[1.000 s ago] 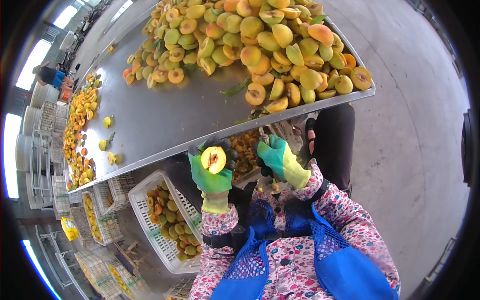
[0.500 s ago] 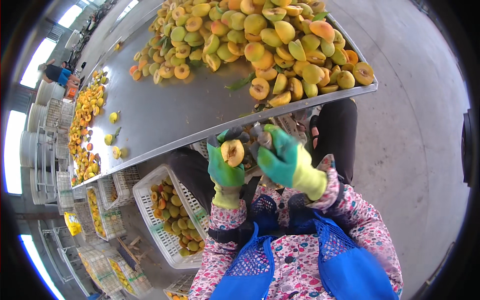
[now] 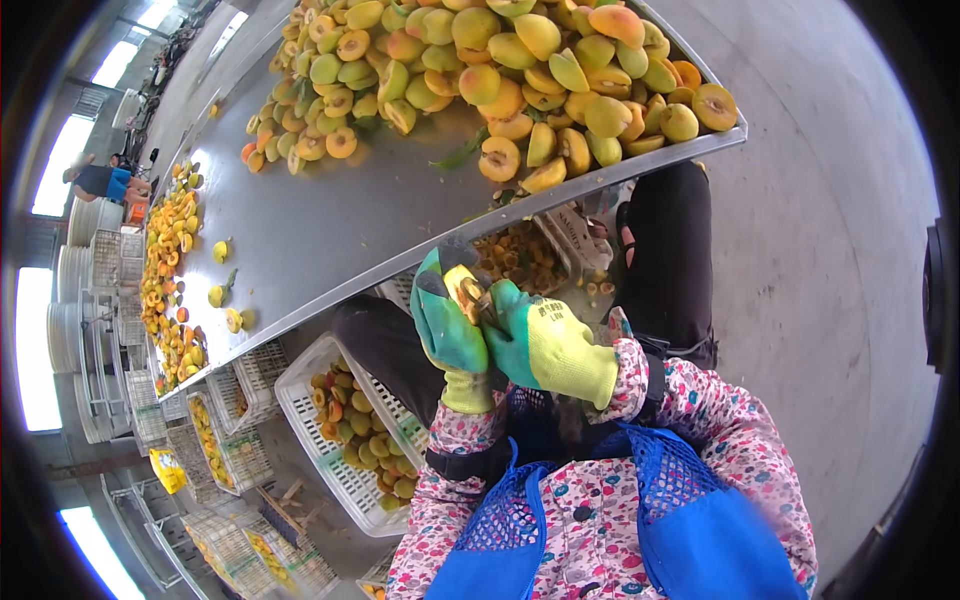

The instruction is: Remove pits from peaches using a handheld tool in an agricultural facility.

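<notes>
My left hand (image 3: 447,325), in a green and yellow glove, is closed round a cut yellow peach half (image 3: 461,286), its flesh and brown centre turned toward my right. My right hand (image 3: 548,342), gloved alike, is pressed against that half with curled fingers. Something small and dark shows between its fingertips and the fruit, too hidden to name. Both hands are just off the near edge of the metal table (image 3: 330,215). Beyond them a heap of yellow-orange peaches (image 3: 480,84), many cut in half, covers the far part of the table.
Below the hands, a container holds cut fruit pieces (image 3: 517,257). A white plastic crate (image 3: 312,420) with peach halves stands by my left leg. More halves (image 3: 172,240) lie along the table's left end. Stacked crates (image 3: 222,440) fill the left side; a person (image 3: 105,183) is in the background.
My right hand has come in against the peach half, which my left hand has tilted toward it. The view has shifted slightly, showing more of the fruit container below.
</notes>
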`<control>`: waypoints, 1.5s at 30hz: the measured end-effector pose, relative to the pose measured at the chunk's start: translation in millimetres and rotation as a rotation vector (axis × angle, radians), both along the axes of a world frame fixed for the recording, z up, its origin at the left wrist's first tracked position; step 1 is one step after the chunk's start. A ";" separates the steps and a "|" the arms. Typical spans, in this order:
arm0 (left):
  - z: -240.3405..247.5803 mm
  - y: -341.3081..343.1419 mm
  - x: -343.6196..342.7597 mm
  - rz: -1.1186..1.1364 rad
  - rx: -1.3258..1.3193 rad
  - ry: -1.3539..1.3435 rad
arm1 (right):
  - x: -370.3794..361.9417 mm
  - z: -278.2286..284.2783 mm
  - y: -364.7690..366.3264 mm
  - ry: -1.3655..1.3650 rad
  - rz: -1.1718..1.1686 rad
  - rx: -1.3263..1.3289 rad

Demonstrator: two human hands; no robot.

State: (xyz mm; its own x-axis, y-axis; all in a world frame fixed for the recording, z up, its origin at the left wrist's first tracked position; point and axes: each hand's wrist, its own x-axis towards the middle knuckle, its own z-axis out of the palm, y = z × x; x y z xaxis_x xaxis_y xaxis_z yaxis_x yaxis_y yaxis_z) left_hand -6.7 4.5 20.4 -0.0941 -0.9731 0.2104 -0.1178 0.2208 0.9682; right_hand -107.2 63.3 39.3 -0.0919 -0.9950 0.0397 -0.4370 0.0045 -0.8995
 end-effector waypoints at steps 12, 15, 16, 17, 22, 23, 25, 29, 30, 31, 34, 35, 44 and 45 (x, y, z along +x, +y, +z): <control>-28.4 -3.3 -2.8 -0.085 0.004 0.263 | -9.8 -9.6 -2.0 -0.077 0.036 0.126; -17.2 -1.5 -9.0 -0.108 -0.085 0.101 | -16.7 -25.3 3.7 0.183 0.126 -0.135; -17.8 -2.6 -7.2 -0.106 -0.110 0.008 | -16.2 -25.7 4.3 0.189 0.107 -0.109; -19.0 -4.7 -4.1 -0.105 -0.136 -0.085 | -14.9 -25.0 4.0 0.194 0.088 -0.082; 3.3 -2.9 -18.4 -0.069 -0.099 0.030 | -15.2 -27.5 -4.6 0.663 0.449 -0.016; 2.5 -1.7 -20.4 -0.069 -0.125 0.046 | -15.0 -26.5 -4.2 0.428 0.332 0.025; -4.2 -3.2 -20.4 -0.064 -0.225 0.010 | -14.0 -21.8 -5.2 -0.045 0.092 0.092; -13.7 -11.8 -10.2 -0.144 -0.143 0.001 | -9.8 -38.5 1.6 0.112 0.034 -0.084; -10.3 -12.8 -10.1 -0.131 -0.102 -0.094 | -10.4 -39.7 1.5 0.147 0.029 -0.135; -6.5 -13.4 -11.3 -0.117 -0.193 -0.211 | -11.0 -40.4 1.3 0.182 0.024 -0.186; -2.8 -22.0 -10.6 -0.118 -0.243 -0.417 | -13.4 -33.8 -3.7 0.234 0.045 -0.158; -4.2 -24.3 -10.2 -0.132 -0.221 -0.463 | -16.1 -32.3 -6.8 0.243 0.058 -0.118; -6.4 -29.3 -8.0 -0.244 0.036 -0.171 | -32.7 -38.1 -11.9 0.255 0.234 -0.198; -6.4 -31.1 -5.2 -0.285 0.066 -0.209 | -33.6 -36.1 -14.6 0.201 0.239 -0.095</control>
State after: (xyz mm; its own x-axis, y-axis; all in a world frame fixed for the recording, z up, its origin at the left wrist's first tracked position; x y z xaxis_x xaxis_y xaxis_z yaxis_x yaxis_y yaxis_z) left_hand -11.9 -26.6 14.0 -0.3977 -0.9125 0.0958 -0.2574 0.2112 0.9429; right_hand -140.8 48.8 3.3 0.1628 -0.9784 0.1272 -0.5842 -0.1995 -0.7867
